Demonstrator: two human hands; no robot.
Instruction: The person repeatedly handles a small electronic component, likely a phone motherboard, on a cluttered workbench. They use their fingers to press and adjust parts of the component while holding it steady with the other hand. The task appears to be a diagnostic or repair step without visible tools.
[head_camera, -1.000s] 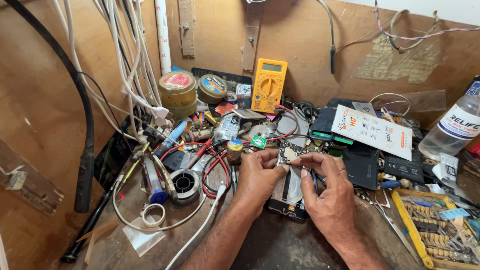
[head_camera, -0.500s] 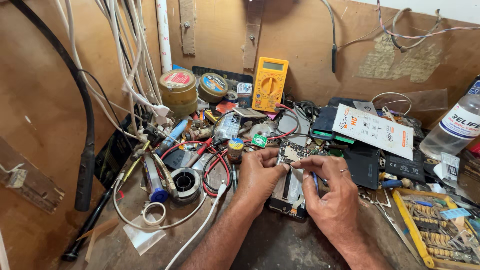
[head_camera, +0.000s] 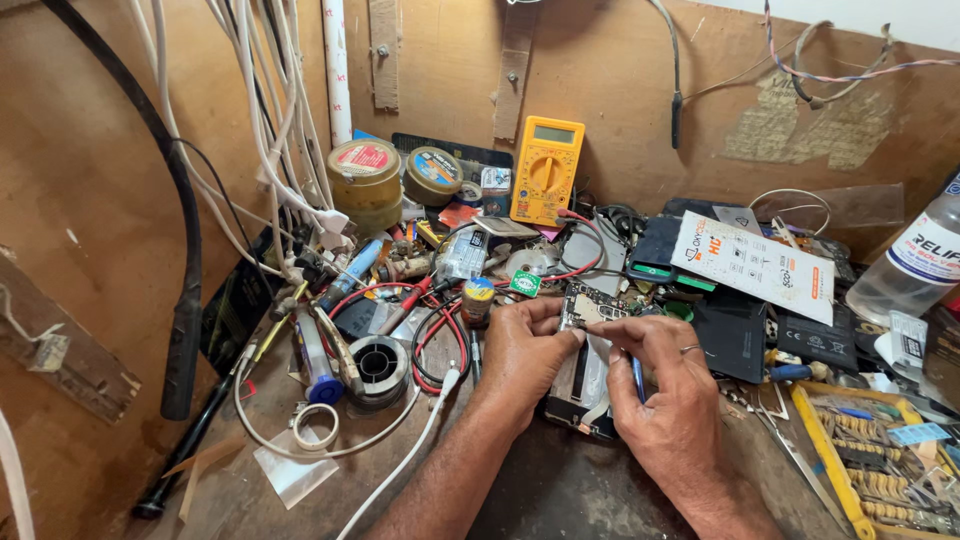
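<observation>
Not much has moved over the last second, honestly: both hands sit in the same spot at lower centre of the frame, close together over the opened phone (head_camera: 583, 385) lying on the cluttered wooden bench (head_camera: 560, 495). The left hand (head_camera: 522, 352) pinches the phone's top edge by the exposed circuit board (head_camera: 592, 303), steadying it. The right hand (head_camera: 668, 400) is clamped on a thin blue-handled tool (head_camera: 638, 378), tip down on the board. The yellow multimeter (head_camera: 546, 170) leans against the back wall, untouched. So it reads as slow, fiddly board work, same grip throughout.
</observation>
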